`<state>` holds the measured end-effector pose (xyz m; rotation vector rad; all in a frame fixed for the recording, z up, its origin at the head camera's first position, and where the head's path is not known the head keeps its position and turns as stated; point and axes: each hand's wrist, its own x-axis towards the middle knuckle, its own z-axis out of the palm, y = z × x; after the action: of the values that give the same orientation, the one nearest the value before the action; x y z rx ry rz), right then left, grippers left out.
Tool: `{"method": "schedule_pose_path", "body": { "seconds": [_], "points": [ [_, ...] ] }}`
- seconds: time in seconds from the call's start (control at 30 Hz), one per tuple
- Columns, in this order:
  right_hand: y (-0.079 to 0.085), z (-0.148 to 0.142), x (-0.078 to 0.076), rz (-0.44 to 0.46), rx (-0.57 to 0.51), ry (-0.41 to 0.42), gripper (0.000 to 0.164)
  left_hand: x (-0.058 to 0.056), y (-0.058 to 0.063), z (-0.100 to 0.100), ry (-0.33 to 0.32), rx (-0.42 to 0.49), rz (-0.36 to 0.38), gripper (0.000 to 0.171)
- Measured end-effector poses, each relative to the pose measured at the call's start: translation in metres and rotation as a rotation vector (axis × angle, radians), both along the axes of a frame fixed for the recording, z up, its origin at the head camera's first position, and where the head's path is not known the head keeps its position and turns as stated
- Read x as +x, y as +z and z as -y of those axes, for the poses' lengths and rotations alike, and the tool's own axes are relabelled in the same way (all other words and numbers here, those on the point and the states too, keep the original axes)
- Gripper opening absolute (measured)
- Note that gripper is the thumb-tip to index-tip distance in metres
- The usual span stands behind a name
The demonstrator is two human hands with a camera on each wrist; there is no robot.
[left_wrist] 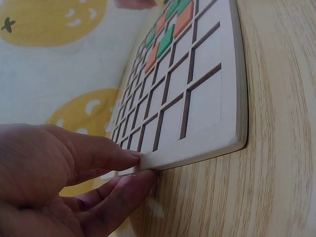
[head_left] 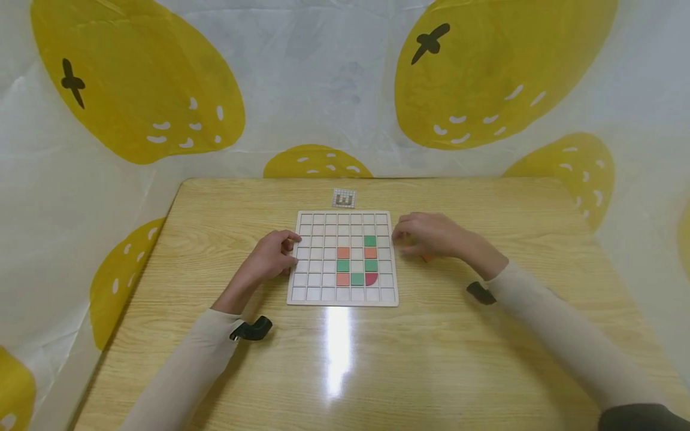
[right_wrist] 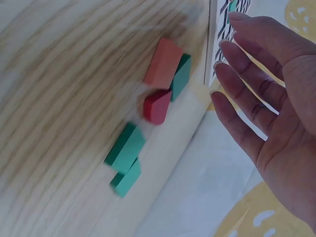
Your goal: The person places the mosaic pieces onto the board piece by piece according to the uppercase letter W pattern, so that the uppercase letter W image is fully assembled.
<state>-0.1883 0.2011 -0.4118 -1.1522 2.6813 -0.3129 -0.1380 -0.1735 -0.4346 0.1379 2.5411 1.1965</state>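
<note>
By the left hand [head_left: 266, 257], the edge of the board [head_left: 330, 241] is pinched on the desk [head_left: 431, 359]; the right hand [head_left: 433, 234] is held relaxed, unfilled, beside the board, near loose blocks [right_wrist: 158, 106].

White sheeting [head_left: 312, 72] hangs from nine through twelve to three o'clock, its largest yellow fruit shapes [head_left: 145, 72] at ten and half past one; glare [head_left: 338, 353] gleams at six on the wood-grain table [head_left: 458, 371].

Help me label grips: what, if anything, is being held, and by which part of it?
The left hand holds the pale, square, gridded wooden board by its left edge, near the middle. The right hand holds nothing.
</note>
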Motion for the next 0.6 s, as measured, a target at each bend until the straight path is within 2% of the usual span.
{"method": "schedule_pose_path", "body": {
  "seconds": [0.43,0.6],
  "points": [
    [-0.002,-0.031,0.009,0.007,0.031,-0.021,0.024,0.000,0.000,0.001,-0.001,0.008,0.000,0.048],
    [-0.001,-0.040,0.014,-0.026,0.013,-0.016,0.017,0.000,0.001,0.000,0.001,0.000,0.000,0.048]
  ]
}}
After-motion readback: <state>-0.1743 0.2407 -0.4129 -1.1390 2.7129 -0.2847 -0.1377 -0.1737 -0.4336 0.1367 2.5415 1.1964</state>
